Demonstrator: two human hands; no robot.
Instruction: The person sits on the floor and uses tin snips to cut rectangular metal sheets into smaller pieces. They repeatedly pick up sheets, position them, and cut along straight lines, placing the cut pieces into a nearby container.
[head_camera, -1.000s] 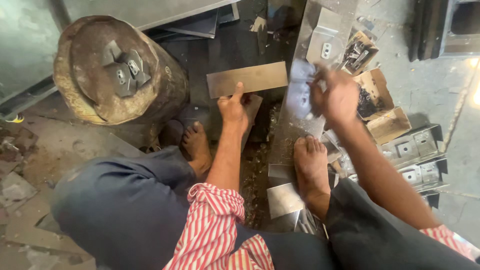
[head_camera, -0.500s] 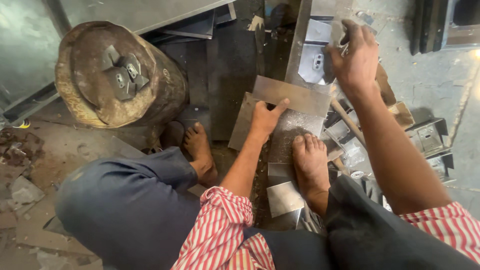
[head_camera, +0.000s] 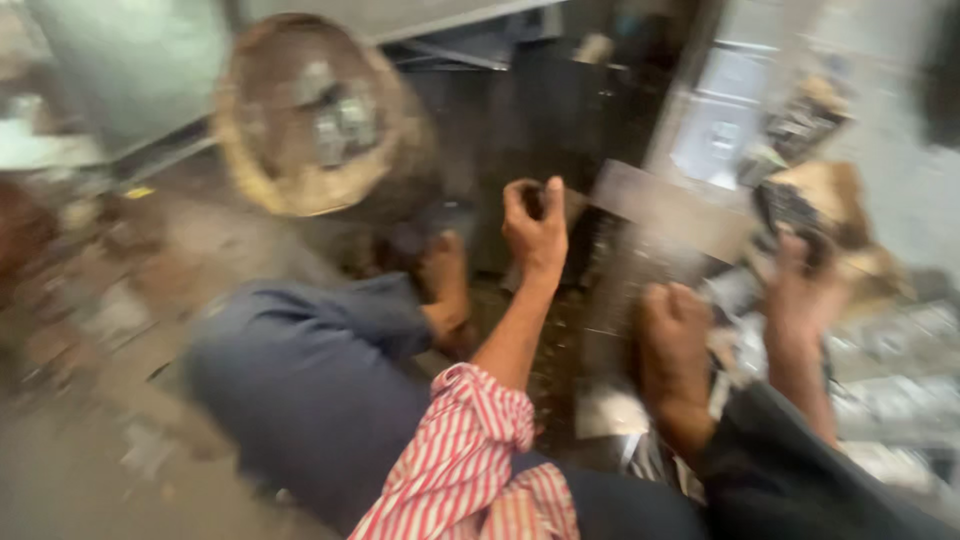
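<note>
Head view: left hand (head_camera: 535, 222) pinches the near-left edge of a flat grey metal sheet (head_camera: 668, 212) to steady it; right hand (head_camera: 800, 290) (blurred, grip unreadable) sits right, near small metal parts (head_camera: 890, 400).

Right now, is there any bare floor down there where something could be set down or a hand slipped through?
Barest is the dusty floor at lower left, between the wooden stump and the bent knee. A dark gap lies between the left hand and the stump. Right of the metal sheet, around the right hand, metal parts crowd the ground, though blur hides detail.
</note>
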